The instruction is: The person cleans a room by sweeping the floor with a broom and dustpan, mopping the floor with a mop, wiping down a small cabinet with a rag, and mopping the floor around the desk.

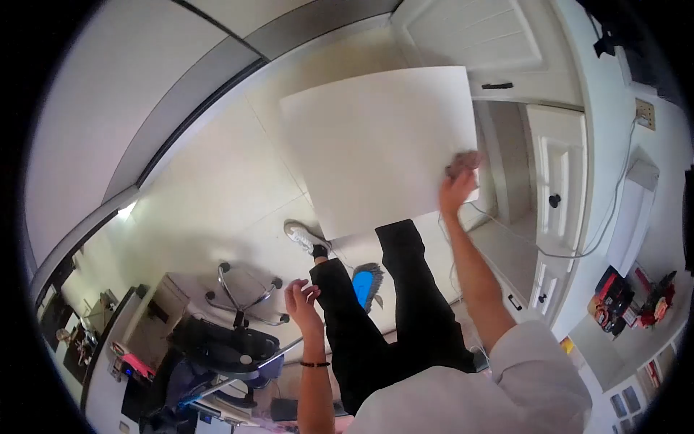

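Observation:
A white square tabletop point(383, 145) lies in front of my legs. At its right edge, my right hand point(455, 192) is closed on a crumpled brownish cloth point(465, 163), which rests against the white surface. My left hand point(302, 302) hovers beside my left knee, holding nothing, its fingers loosely bent and apart. A dark bead bracelet point(314, 364) circles the left wrist.
White cabinets with drawers point(555, 173) stand to the right, with a cable point(578, 254) hanging across them. An office chair base point(242, 300) is at lower left. A blue and grey brush head point(365, 286) lies on the floor between my legs.

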Demonstrator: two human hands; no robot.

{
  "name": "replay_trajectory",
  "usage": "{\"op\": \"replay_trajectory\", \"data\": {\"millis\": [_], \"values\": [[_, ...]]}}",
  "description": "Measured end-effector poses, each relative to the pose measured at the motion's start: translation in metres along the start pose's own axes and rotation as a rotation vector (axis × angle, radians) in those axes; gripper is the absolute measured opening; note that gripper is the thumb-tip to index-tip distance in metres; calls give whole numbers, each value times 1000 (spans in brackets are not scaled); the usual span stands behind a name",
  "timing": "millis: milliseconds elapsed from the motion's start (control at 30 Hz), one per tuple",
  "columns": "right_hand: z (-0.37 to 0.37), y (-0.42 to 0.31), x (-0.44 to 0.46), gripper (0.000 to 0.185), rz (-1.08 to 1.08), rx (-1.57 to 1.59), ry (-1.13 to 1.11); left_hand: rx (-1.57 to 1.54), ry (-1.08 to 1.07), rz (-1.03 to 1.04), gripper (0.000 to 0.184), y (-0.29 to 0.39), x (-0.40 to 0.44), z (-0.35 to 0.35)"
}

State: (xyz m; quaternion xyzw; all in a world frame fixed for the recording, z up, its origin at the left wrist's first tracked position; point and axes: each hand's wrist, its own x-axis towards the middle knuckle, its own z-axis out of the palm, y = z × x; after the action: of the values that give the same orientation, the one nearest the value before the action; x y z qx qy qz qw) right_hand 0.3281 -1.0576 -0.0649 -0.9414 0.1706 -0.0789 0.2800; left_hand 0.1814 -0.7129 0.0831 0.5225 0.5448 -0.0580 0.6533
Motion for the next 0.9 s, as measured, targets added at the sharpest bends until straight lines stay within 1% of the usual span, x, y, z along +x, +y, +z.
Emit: {"op": "replay_trajectory", "data": {"millis": [33,100,133,200,233,267,333,367,400,433,467,500,533,567,600,633,667,733,767,800,833,867,900], "values": [[34,-23,-27,32,-29,138,-4,6,10,-3,20,-4,2,-6],[92,-46,-130,28,-59,77,-391,-43,60,-49,21,-12,5,-17],[104,-106,-179,24,-325,19,-468,-37,61,-47,21,-12,8,-24],[108,-178,-240,17,-551,559,-1143,-34,189,24,22,-10,20,-40],[98,-213,-245,16,-647,466,-1151,-24,179,112,22,-9,28,-52],[84,-240,-245,6,-496,550,-971,109,254,199,21,-2,35,-62],[79,-258,-229,12,-180,707,-911,375,324,417,25,9,43,-77],[65,-261,-212,18,181,821,-970,375,314,421,25,11,43,-72],[47,-258,-192,24,547,922,-1010,400,223,398,32,14,42,-62],[34,-247,-175,27,697,1104,-1006,423,134,377,39,18,38,-50],[30,-232,-159,25,875,1290,-1056,288,-53,115,54,28,28,-32],[16,-218,-150,26,1084,1341,-1060,35,-204,-117,58,37,19,-8],[-5,-219,-129,28,1296,1385,-1052,-216,-362,-354,61,45,9,18],[-6,-205,-132,33,781,1137,-1073,-372,-480,-428,61,28,11,31],[-7,-190,-136,37,299,848,-1036,-527,-600,-511,62,11,12,46],[-24,-209,-99,39,-377,114,-1327,-411,-530,-335,54,31,-12,90],[-42,-210,-105,39,-354,198,-845,-414,-561,-343,54,17,-6,100],[-69,-215,-87,44,-507,-27,-807,-703,-615,-251,43,-24,16,109],[-75,-210,-81,44,-503,-33,-797,-787,-546,-303,38,-14,4,122],[-78,-204,-75,48,-360,157,-817,-788,-551,-300,38,-15,8,123],[-82,-198,-68,53,-220,347,-831,-584,-475,-259,37,-16,17,119],[-90,-192,-61,53,-230,349,-826,-379,-395,-217,37,-15,21,121],[-98,-183,-54,54,-165,379,-849,-237,-321,-165,38,10,3,137]]}}
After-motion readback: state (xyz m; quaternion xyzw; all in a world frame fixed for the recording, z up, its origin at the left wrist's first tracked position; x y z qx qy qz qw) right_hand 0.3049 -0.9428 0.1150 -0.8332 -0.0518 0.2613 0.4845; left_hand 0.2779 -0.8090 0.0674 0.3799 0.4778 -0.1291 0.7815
